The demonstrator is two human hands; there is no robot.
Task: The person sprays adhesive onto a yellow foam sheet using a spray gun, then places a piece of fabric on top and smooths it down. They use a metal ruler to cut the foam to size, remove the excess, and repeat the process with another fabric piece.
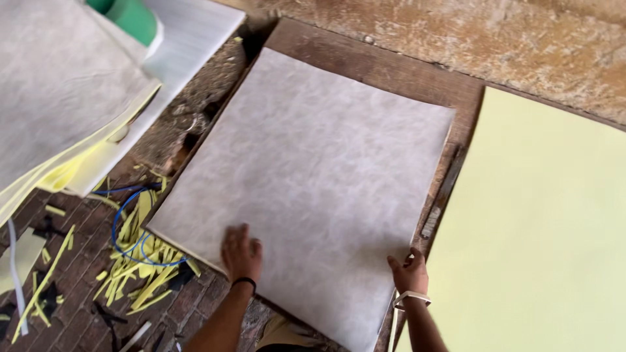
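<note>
L hand (pixel 241 254): we laid it flat, fingers spread, on grey sheet (pixel 306 182).
R hand (pixel 409 272): we pinched sheet's near edge.
Worktop (pixel 404 72): wood, under sheet.

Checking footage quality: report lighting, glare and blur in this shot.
Head view: soft, even daylight, no glare; the grey fibrous sheet is sharp enough to show texture; the left hand and right hand look slightly soft; the pale yellow foam sheet reads flat, featureless.

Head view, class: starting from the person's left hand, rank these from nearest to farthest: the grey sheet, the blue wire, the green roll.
1. Grey sheet: under the left hand, touching.
2. Blue wire: left of it, on the brick floor among yellow strips.
3. Green roll: top left corner, farthest.
</note>
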